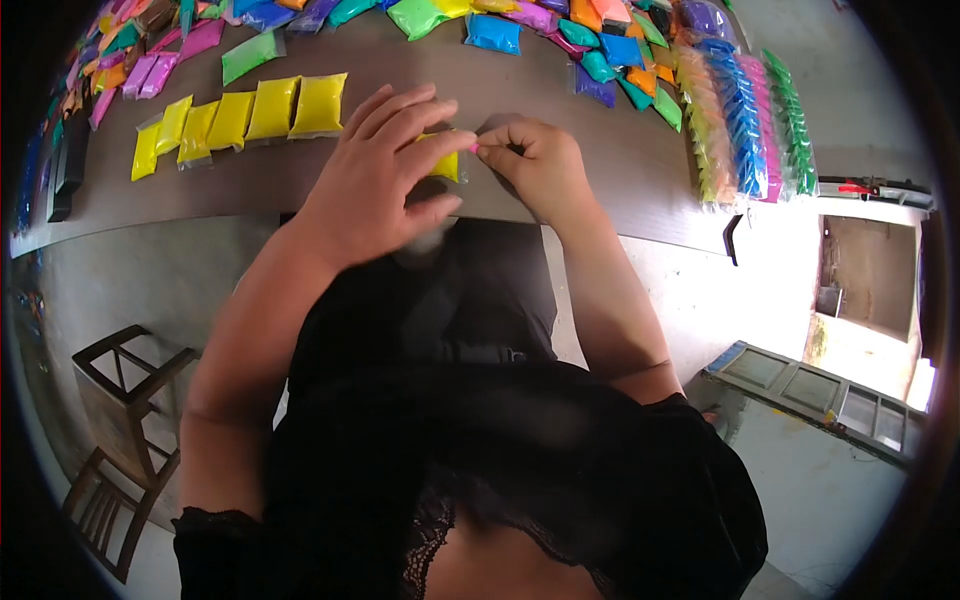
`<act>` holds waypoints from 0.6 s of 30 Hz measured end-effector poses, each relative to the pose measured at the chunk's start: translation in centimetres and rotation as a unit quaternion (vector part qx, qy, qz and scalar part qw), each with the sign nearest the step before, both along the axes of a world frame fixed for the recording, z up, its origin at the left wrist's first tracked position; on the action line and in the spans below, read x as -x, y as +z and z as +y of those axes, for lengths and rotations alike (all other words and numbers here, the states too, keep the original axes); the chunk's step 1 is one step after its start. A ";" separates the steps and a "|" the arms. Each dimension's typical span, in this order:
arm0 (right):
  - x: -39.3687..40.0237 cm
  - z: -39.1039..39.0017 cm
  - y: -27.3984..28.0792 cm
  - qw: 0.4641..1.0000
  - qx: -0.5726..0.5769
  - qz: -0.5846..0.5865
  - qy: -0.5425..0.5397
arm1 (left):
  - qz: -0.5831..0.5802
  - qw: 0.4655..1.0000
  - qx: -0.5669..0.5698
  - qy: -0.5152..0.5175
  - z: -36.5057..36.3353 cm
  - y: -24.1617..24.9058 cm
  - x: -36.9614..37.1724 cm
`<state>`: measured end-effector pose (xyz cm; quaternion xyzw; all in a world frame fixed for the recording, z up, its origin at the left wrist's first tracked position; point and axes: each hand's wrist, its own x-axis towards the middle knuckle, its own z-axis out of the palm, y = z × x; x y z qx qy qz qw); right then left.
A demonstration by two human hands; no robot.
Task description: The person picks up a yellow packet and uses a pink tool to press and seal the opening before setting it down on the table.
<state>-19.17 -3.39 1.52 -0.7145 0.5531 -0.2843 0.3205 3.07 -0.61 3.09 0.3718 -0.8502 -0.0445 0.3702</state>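
My left hand [385, 165] is spread over a small yellow packet [443, 160] near the table's front edge, covering part of it. Its thumb and fingers stand apart, and the index fingertip reaches a tiny bright pink bit [475, 148]. On the other side, my right hand [540, 165] has thumb and finger pinched at that pink bit, too small to name. Left of my hands, a row of several yellow packets [272, 108] in clear wrapping lies on the brown table [400, 60].
A light green packet [252, 57] and a blue packet [493, 34] lie farther back, among piles of coloured packets. Strips of green packets [790, 125] and blue packets [742, 120] stand at the right end. A wooden chair [125, 430] is at lower left.
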 end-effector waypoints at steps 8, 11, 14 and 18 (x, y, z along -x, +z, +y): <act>0.1 0.1 0.1 0.999 -0.053 -0.011 -0.006 | 0.153 0.886 -0.159 -0.408 9.5 13.8 -1.5; 0.3 -0.1 -0.2 1.000 -0.017 -0.012 -0.001 | 0.139 0.893 -0.159 -0.397 10.3 13.6 -3.0; -0.1 -0.2 -0.8 0.999 -0.025 -0.022 -0.010 | 0.108 0.908 -0.169 -0.367 -0.1 12.0 2.2; -0.2 0.1 0.0 0.998 -0.053 -0.016 -0.026 | 0.075 0.916 -0.157 -0.362 13.0 14.1 -0.6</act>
